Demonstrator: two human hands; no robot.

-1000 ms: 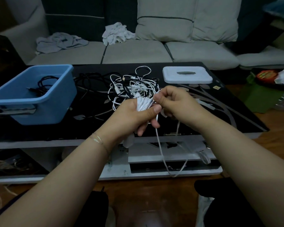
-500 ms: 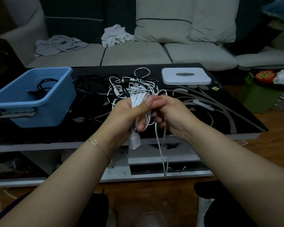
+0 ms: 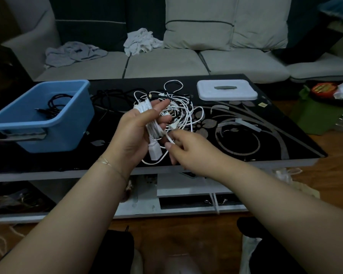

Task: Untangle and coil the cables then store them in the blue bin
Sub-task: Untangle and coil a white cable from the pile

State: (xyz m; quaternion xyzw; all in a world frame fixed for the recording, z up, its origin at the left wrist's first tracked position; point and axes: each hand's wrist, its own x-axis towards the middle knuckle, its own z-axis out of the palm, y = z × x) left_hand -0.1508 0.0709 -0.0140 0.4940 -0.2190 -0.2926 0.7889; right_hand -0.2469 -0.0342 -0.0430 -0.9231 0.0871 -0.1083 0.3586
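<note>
Progress was partial: black cable point(image 3: 53, 107) lay in blue bin point(image 3: 75, 123). Left hand point(image 3: 136, 133) gripped a white coil point(image 3: 153, 127); right hand point(image 3: 186, 149) pinched its loose end. Tangled cables point(image 3: 178, 107) remained on table point(image 3: 265, 135).

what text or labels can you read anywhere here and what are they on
None can be read.
Red-orange packet on the right: has print, too blurred to read.
Small tag on the black table: too small to read.
Blue bin, white lid: no visible text.
</note>
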